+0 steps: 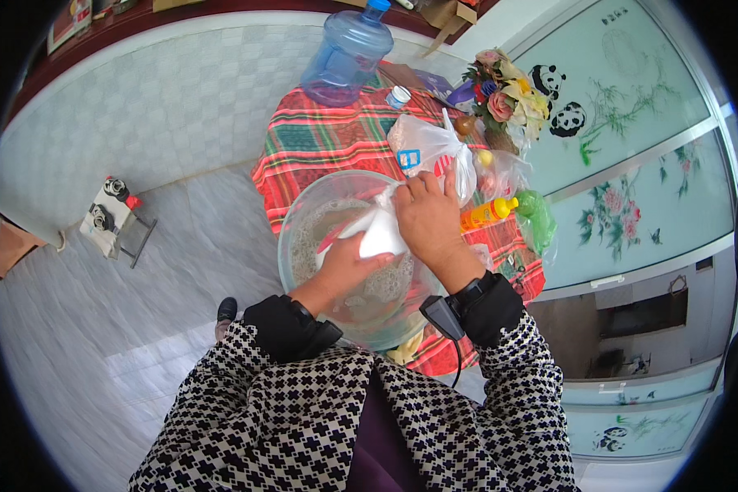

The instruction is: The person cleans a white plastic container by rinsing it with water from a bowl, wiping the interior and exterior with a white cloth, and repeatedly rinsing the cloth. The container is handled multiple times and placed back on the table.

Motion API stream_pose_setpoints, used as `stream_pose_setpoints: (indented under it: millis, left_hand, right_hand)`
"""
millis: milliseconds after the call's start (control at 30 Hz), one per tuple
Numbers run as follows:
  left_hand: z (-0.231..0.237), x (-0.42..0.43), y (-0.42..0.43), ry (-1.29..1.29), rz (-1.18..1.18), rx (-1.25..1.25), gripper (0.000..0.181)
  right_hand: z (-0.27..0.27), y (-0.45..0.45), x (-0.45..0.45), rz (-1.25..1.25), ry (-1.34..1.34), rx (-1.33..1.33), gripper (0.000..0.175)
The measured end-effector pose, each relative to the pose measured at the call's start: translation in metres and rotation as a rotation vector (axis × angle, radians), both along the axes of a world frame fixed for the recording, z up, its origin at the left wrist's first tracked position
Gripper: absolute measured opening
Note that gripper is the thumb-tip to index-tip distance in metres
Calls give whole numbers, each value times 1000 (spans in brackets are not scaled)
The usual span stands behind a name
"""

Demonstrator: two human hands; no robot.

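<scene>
A clear round basin (pixel 289 270) with bubbly, greyish water stands at the near side of a table. Over it, my left hand (pixel 344 261) grips the lower left part of a white object (pixel 382 237) with a pink-red edge; its exact kind cannot be told. My right hand (pixel 427 215) is at the upper right of the same object, fingers bent over a whitish, crumpled piece that looks wet. The right fingers partly hide what lies beneath them. Right of the basin lies a yellow squeeze bottle (pixel 489 214) with a yellow cap.
On the plaid tablecloth (pixel 320 135) are a blue water jug (pixel 347 55), a small white-lidded jar (pixel 398 97), a tied plastic bag (pixel 427 144), a green bag (pixel 536 221) and artificial flowers (pixel 510 98). A small stool (pixel 114 221) with shoes stands left by the wall; glass doors (pixel 627 154) are right.
</scene>
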State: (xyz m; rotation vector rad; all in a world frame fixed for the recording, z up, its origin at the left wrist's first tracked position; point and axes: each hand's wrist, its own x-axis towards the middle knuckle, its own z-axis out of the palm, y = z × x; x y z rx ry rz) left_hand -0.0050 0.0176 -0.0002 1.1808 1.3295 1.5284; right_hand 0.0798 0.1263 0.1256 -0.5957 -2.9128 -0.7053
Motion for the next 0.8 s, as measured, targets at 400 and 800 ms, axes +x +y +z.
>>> stream_pose_setpoints:
  millis: [400,800]
  left_hand:
    - [14,-8,-5,-120,-89,-145,44]
    - [13,-13,-9,-349,-86,-160,40]
  right_hand:
    - [-26,-9,61,292,408,-84,35]
    - [-62,18,88,-25,999,-895,21]
